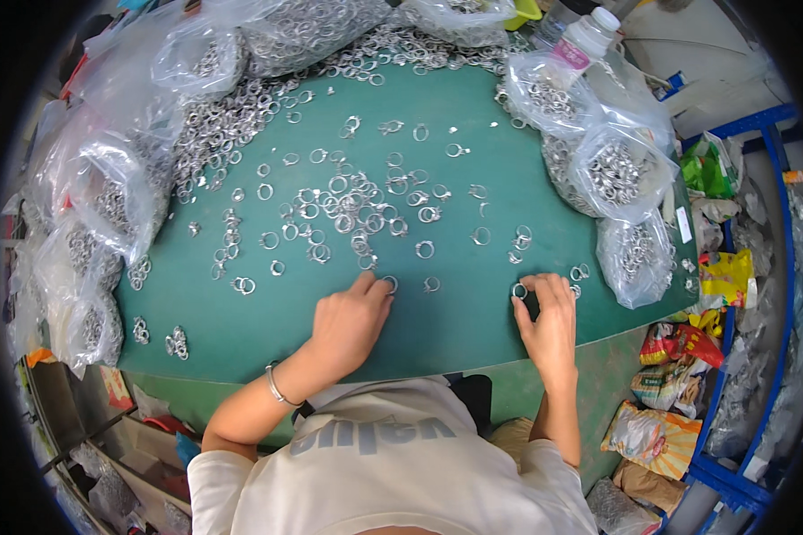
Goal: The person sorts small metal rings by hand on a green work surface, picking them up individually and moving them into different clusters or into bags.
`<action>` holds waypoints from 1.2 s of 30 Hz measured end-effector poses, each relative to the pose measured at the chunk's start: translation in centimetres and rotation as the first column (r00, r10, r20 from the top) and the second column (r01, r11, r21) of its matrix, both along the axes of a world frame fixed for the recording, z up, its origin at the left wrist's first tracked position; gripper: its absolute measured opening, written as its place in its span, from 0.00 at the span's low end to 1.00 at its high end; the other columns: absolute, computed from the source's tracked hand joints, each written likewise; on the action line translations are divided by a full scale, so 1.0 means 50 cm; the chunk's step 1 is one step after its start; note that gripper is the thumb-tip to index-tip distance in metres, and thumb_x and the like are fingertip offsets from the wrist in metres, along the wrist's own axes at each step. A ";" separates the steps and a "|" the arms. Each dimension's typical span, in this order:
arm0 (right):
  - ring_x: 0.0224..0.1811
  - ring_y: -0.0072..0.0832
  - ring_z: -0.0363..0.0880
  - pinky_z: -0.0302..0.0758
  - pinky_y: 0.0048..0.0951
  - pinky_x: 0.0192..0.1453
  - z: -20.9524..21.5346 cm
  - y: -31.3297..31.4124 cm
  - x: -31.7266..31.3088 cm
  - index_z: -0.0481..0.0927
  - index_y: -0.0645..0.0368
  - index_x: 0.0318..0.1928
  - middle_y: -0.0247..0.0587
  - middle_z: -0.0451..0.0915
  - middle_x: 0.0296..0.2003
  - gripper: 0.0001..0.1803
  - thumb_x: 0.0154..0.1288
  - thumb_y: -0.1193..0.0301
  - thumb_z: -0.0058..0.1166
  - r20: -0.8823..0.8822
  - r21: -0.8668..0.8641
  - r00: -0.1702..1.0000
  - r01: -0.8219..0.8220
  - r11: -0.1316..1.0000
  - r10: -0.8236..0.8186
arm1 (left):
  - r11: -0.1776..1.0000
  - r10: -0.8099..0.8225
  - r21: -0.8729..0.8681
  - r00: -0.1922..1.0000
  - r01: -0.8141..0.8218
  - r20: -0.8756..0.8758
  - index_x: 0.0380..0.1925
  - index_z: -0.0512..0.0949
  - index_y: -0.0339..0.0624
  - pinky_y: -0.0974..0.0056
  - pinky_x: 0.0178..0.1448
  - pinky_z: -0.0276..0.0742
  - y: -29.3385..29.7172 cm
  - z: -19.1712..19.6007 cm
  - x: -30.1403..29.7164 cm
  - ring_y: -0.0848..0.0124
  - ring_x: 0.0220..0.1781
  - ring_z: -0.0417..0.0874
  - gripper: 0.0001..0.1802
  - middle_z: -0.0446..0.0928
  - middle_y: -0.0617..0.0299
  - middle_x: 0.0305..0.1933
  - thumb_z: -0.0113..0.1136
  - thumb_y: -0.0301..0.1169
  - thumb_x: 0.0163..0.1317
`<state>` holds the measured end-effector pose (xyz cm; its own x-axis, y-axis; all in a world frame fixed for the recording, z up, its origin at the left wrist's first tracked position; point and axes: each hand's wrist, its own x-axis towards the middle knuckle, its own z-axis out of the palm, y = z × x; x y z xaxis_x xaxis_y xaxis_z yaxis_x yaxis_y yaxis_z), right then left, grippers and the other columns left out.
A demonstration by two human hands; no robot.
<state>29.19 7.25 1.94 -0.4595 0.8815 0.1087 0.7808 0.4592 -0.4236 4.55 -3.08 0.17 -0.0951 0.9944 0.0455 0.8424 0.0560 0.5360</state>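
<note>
Near the front edge of the green tabletop [455,330], the right hand [551,325] has thumb and forefinger almost together, pinching one silver-coloured ring [519,291]. The left hand [350,325] has its fingers bunched at a second ring [391,284]; whether they grip it cannot be told. A slack pinch could drop the piece among look-alikes; a knock from the right hand could spill the open plastic bag [629,292] nearby.

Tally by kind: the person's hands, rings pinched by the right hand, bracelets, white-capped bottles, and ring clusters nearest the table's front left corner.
Left hand and right hand: 2
Pinched ring: 1
Bracelet: 1
White-capped bottle: 1
Ring clusters: 2
Total: 7
</note>
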 end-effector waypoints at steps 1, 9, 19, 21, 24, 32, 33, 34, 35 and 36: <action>0.44 0.44 0.72 0.67 0.40 0.48 0.001 -0.002 0.013 0.77 0.63 0.41 0.45 0.75 0.38 0.14 0.50 0.79 0.62 0.015 0.011 1.000 0.023 1.000 -0.023 | 1.000 -0.002 -0.003 1.000 0.002 0.007 0.36 0.77 0.41 0.54 0.28 0.73 0.000 -0.003 0.000 0.55 0.25 0.79 0.07 0.76 0.57 0.34 0.61 0.27 0.58; 0.45 0.46 0.71 0.68 0.41 0.52 0.000 -0.009 0.043 0.77 0.64 0.40 0.49 0.75 0.40 0.14 0.51 0.79 0.62 -0.129 0.075 0.977 0.180 0.981 -0.170 | 1.000 -0.019 0.019 0.999 0.018 0.030 0.37 0.77 0.41 0.56 0.27 0.72 0.005 -0.004 0.005 0.56 0.24 0.78 0.07 0.75 0.58 0.33 0.62 0.27 0.58; 0.43 0.41 0.73 0.69 0.39 0.50 0.022 0.004 -0.018 0.78 0.62 0.37 0.41 0.75 0.38 0.13 0.49 0.79 0.64 -0.190 -0.256 0.933 -0.348 0.902 0.307 | 0.999 -0.021 -0.023 0.997 0.023 0.073 0.48 0.73 0.43 0.54 0.26 0.74 -0.002 0.002 -0.003 0.53 0.25 0.79 0.17 0.75 0.56 0.36 0.60 0.33 0.61; 0.42 0.41 0.73 0.69 0.39 0.49 0.021 0.014 -0.035 0.78 0.62 0.37 0.41 0.75 0.37 0.13 0.49 0.78 0.64 -0.181 -0.289 0.891 -0.452 0.844 0.416 | 1.000 0.000 -0.007 0.998 0.000 0.069 0.49 0.73 0.43 0.55 0.26 0.73 -0.001 0.003 -0.001 0.55 0.25 0.79 0.18 0.75 0.57 0.33 0.63 0.32 0.59; 0.47 0.41 0.74 0.69 0.39 0.53 0.024 0.042 -0.055 0.79 0.61 0.39 0.41 0.77 0.40 0.13 0.51 0.78 0.63 -0.295 -0.245 0.904 -0.385 0.890 0.309 | 1.000 0.020 0.005 0.997 -0.020 0.071 0.50 0.73 0.43 0.56 0.27 0.73 -0.003 0.000 -0.001 0.56 0.26 0.79 0.19 0.76 0.57 0.33 0.64 0.32 0.58; 0.48 0.39 0.74 0.70 0.37 0.54 -0.026 0.118 -0.193 0.79 0.61 0.43 0.40 0.76 0.47 0.14 0.54 0.77 0.60 -0.073 0.198 0.877 -0.455 0.868 0.476 | 1.000 -0.005 -0.012 1.000 0.005 0.030 0.48 0.75 0.44 0.53 0.29 0.74 0.017 -0.014 0.010 0.52 0.27 0.79 0.15 0.73 0.56 0.37 0.61 0.32 0.61; 0.46 0.39 0.74 0.70 0.37 0.52 -0.033 0.121 -0.191 0.79 0.61 0.43 0.39 0.76 0.46 0.13 0.54 0.77 0.60 -0.069 0.150 0.875 -0.466 0.872 0.480 | 1.000 0.000 -0.006 0.999 0.000 0.041 0.47 0.75 0.44 0.53 0.29 0.74 0.016 -0.016 0.009 0.52 0.27 0.78 0.15 0.73 0.56 0.37 0.60 0.32 0.61; 0.44 0.38 0.75 0.71 0.37 0.51 -0.038 0.128 -0.181 0.79 0.61 0.42 0.38 0.77 0.45 0.13 0.54 0.77 0.60 -0.065 0.102 0.874 -0.474 0.875 0.481 | 1.000 0.002 0.000 0.999 -0.002 0.052 0.47 0.75 0.44 0.53 0.30 0.74 0.015 -0.016 0.007 0.52 0.27 0.78 0.14 0.73 0.56 0.37 0.60 0.31 0.61; 0.43 0.37 0.75 0.71 0.37 0.49 -0.041 0.135 -0.168 0.80 0.61 0.42 0.38 0.77 0.43 0.12 0.54 0.77 0.60 -0.060 0.053 0.875 -0.478 0.877 0.480 | 1.000 -0.001 -0.009 0.998 0.001 0.057 0.47 0.75 0.44 0.53 0.30 0.74 0.014 -0.014 0.005 0.52 0.27 0.78 0.14 0.73 0.56 0.37 0.60 0.31 0.61; 0.36 0.35 0.75 0.71 0.36 0.44 -0.043 0.142 -0.151 0.80 0.61 0.38 0.37 0.77 0.36 0.09 0.54 0.78 0.60 -0.184 0.059 0.865 -0.463 0.884 0.466 | 1.000 0.002 -0.020 0.998 -0.001 0.065 0.46 0.75 0.44 0.53 0.30 0.74 0.012 -0.013 0.004 0.52 0.27 0.78 0.14 0.73 0.56 0.37 0.60 0.31 0.61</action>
<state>21.65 14.35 -0.23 -0.7855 0.5690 0.2435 0.3822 0.7553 -0.5323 4.77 -2.49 -0.47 -0.0986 0.9949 0.0194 0.8058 0.0684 0.5882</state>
